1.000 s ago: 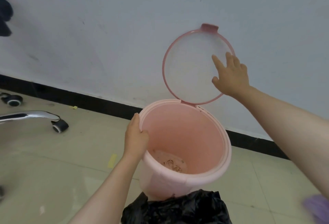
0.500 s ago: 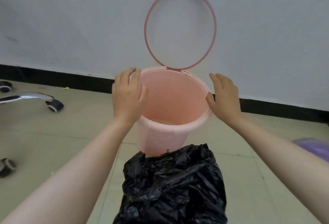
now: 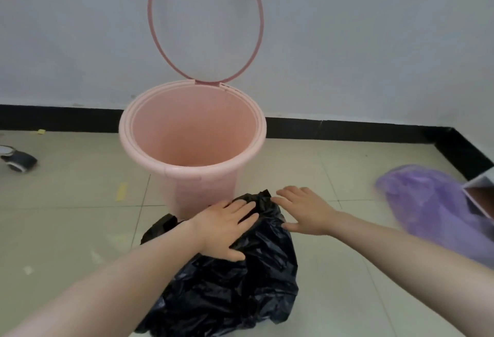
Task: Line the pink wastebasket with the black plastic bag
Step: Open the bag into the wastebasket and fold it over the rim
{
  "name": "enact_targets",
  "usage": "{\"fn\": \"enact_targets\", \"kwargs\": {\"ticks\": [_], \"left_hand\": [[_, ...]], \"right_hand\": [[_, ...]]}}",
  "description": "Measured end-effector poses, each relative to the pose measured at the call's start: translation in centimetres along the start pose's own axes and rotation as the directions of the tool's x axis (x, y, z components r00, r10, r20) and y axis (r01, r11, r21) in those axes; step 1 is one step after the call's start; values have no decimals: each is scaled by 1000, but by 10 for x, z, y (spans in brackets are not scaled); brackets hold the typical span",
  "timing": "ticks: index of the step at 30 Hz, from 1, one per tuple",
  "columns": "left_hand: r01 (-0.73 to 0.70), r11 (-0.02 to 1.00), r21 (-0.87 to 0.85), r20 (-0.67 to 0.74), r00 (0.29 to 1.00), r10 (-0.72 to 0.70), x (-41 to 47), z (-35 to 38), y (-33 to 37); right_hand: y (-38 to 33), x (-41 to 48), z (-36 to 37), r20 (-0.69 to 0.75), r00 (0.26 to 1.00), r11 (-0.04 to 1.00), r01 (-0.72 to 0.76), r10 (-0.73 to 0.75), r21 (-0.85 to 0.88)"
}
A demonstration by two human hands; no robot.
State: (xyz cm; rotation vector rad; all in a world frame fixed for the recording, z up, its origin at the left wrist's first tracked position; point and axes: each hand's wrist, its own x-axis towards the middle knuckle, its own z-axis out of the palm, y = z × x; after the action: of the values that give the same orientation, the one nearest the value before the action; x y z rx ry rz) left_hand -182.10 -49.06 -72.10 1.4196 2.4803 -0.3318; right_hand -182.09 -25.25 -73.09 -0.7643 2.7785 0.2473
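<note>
The pink wastebasket [image 3: 149, 154] stands upright on the floor by the wall, its ring-shaped lid [image 3: 258, 15] flipped up against the wall. Nothing lines its inside. A crumpled black plastic bag [image 3: 240, 296] lies on the tiles just in front of the basket. My left hand [image 3: 224, 227] rests flat on the bag's far end with fingers spread. My right hand [image 3: 304, 213] is spread over the bag's top right edge, fingertips touching the plastic. Neither hand has closed on the bag.
A purple plastic bag [image 3: 433, 211] lies on the floor at the right beside a box corner [image 3: 481, 192]. A chair caster [image 3: 18, 161] sits at the far left. A black baseboard [image 3: 347, 129] runs along the wall behind the basket.
Both hands left the wastebasket's rim and came down onto the black bag. The view has tilted down and moved closer to the floor.
</note>
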Motion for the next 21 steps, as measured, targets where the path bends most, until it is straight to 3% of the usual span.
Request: {"fn": "enact_targets", "kwargs": {"ticks": [1, 4, 9, 17, 21], "left_hand": [[43, 996, -80, 155, 987, -30, 2, 5, -1], [73, 991, -111, 241, 970, -44, 10, 14, 0], [127, 987, -102, 199, 974, -105, 12, 20, 4], [311, 926, -214, 297, 924, -242, 9, 25, -3], [323, 909, -262, 183, 942, -282, 15, 12, -2]], "right_hand": [[-5, 1, 4, 27, 999, 1000, 24, -24, 2], [-21, 11, 11, 85, 992, 996, 93, -92, -15], [-39, 36, 13, 60, 990, 992, 127, -125, -28], [-33, 42, 18, 50, 991, 988, 129, -125, -90], [-8, 35, 8, -19, 999, 996, 29, -30, -84]]}}
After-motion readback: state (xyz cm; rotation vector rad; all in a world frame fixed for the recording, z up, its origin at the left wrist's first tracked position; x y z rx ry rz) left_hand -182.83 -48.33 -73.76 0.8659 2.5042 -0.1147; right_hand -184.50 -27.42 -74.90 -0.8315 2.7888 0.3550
